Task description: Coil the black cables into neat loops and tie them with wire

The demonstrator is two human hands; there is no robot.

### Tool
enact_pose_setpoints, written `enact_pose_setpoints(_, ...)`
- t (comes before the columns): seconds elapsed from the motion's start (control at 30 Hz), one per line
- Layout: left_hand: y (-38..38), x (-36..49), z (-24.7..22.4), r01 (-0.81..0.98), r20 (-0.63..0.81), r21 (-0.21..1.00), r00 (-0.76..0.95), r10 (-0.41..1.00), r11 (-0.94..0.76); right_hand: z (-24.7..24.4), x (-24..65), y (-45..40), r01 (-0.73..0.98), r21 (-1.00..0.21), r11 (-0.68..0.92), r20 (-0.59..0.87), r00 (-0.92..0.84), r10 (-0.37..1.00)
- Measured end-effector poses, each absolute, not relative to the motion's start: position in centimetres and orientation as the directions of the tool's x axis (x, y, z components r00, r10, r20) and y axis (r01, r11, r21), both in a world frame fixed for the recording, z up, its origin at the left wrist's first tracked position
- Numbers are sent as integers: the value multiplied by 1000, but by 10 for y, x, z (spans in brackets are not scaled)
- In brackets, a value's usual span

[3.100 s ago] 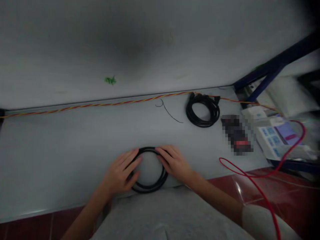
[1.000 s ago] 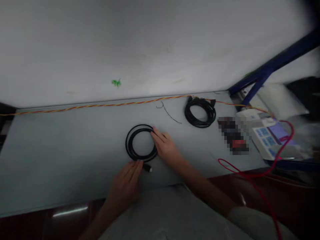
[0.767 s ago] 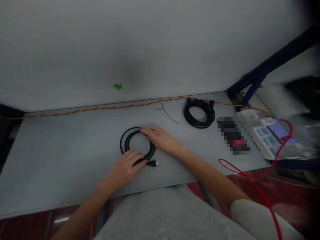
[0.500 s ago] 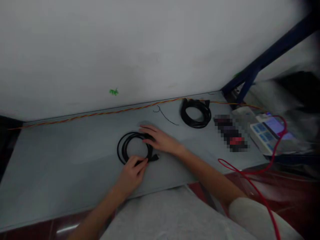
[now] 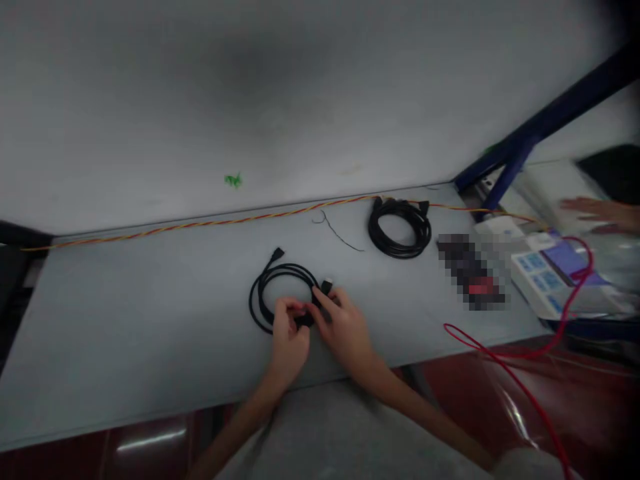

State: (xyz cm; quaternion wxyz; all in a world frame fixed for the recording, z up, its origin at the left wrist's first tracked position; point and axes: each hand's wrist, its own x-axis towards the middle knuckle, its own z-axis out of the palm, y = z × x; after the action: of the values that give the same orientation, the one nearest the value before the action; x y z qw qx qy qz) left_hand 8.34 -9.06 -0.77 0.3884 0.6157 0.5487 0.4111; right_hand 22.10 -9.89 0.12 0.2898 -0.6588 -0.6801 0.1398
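A black cable point(image 5: 287, 269) lies coiled on the grey table point(image 5: 165, 340), one connector at its upper left and the other, with a metal tip, at its right side. My left hand point(image 5: 291, 337) is closed on the near edge of the coil. My right hand point(image 5: 343, 327) grips the lower right of the same coil, just below the metal-tipped connector. The fingertips of both hands meet there, and they partly hide the cable between them. A second coiled black cable point(image 5: 400, 253) rests farther back on the right, with a thin dark wire point(image 5: 340, 236) to its left.
Along the wall runs a twisted red-yellow wire point(image 5: 210, 225). On the right are a blurred-out dark object point(image 5: 465, 270), a white-and-blue box point(image 5: 540, 277), a red cord point(image 5: 525, 390) and a blue metal frame point(image 5: 510, 170). Another person's hand point(image 5: 595, 208) is at far right.
My right hand has moved from the coil's upper right to its lower right, beside my left hand. A connector now shows at the coil's upper left. Another person's hand has appeared at far right.
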Motion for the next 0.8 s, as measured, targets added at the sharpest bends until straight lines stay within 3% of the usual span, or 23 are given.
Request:
enact_pose_setpoints(0.1, -86, 62, 7, 448, 222, 848, 185, 957, -283, -1, 224, -90, 812, -571, 124, 252, 30, 967)
enact_pose_setpoints(0.2, -79, 27, 20, 595, 318, 581, 462, 828, -555, -4, 235, -82, 815, -547, 191, 291, -29, 956)
enact_pose_setpoints(0.27, -76, 6, 20, 579, 305, 502, 576, 758, -642, -7, 243, -77, 796, -560, 232, 302, -65, 951)
enact_pose_setpoints(0.53, -63, -16, 3, 395, 355, 538, 695, 625, -745, -15, 241, -71, 703, -670, 238, 350, 16, 937)
enact_pose_setpoints(0.7, -56, -7, 8, 395, 336, 525, 718, 610, -754, -12, 233, -75, 753, -632, 184, 384, 98, 918)
enact_pose_setpoints(0.8, -65, 12, 5, 429, 361, 501, 686, 632, -752, -4, 236, -82, 759, -562, 330, 401, -99, 911)
